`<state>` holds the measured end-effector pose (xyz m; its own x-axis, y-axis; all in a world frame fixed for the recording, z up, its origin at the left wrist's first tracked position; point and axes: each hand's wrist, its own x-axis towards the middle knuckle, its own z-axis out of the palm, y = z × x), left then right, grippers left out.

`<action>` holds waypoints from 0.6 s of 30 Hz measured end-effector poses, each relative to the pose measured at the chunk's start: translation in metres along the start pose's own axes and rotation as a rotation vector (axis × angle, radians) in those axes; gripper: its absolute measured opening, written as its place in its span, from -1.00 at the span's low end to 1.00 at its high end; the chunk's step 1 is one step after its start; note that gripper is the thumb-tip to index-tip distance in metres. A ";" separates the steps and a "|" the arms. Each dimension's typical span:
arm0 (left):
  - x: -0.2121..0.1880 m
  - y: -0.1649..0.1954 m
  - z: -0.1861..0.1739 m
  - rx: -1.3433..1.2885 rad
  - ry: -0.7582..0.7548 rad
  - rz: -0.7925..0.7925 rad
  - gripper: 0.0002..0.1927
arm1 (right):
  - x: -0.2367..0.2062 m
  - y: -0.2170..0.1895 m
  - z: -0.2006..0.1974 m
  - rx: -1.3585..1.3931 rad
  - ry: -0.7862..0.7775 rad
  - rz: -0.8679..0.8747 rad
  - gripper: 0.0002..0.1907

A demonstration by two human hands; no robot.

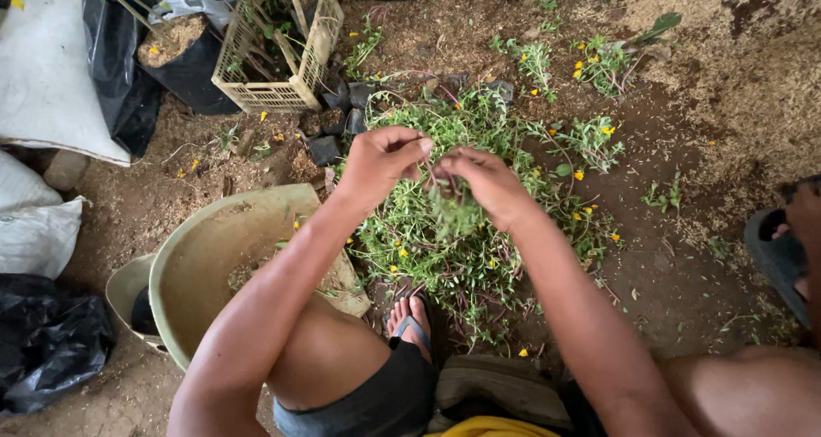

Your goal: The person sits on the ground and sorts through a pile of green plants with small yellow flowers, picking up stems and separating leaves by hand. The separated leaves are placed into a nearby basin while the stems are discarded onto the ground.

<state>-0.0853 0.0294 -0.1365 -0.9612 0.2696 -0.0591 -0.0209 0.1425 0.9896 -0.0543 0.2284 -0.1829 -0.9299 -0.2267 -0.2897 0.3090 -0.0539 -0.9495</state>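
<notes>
While both hands meet at the centre of the frame, I read the step in hand as sorting or pulling apart a small bunch of green stems. My left hand (378, 165) has its fingers curled and pressed together, pinching the top of the sprigs (453, 210), and my right hand (486, 180) is closed on the same tuft just beside it, thumb and fingers nipped around the stems. The tuft hangs down between the two hands, above the big heap of cuttings (462, 240) spread over the soil in the middle of the frame, dotted with small yellow flowers.

At the lower left sits a pale green basin (205, 249), its rim touching my left knee; I see only some soil and a few scraps in it. A cream plastic crate (282, 56) with stalks in it stands at the upper left, with a black bag of soil (175, 52) just beside it and a few small black pots (338, 116) between the crate and the heap. My foot in a sandal (409, 317) shows at the bottom centre, at the near edge of the heap.

I judge the next move calls for a steady pinch on both sides, so the thin stems part cleanly without tearing, and somewhere to lay the piece; the basin is nearest.
</notes>
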 end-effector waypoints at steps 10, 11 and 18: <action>-0.010 -0.002 0.012 0.204 0.046 0.204 -0.85 | 0.005 0.025 0.000 -0.269 0.090 -0.325 -0.74; -0.013 -0.001 0.015 0.207 0.038 0.255 -0.86 | 0.004 0.027 0.002 -0.310 0.110 -0.377 -0.76; -0.035 0.006 0.029 0.363 -0.117 0.297 -0.83 | 0.020 0.041 -0.027 -0.245 0.250 -0.316 -0.82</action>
<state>-0.0442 0.0490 -0.1324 -0.8732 0.4512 0.1840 0.3671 0.3608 0.8574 -0.0659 0.2477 -0.2306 -0.9996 0.0062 0.0266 -0.0253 0.1556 -0.9875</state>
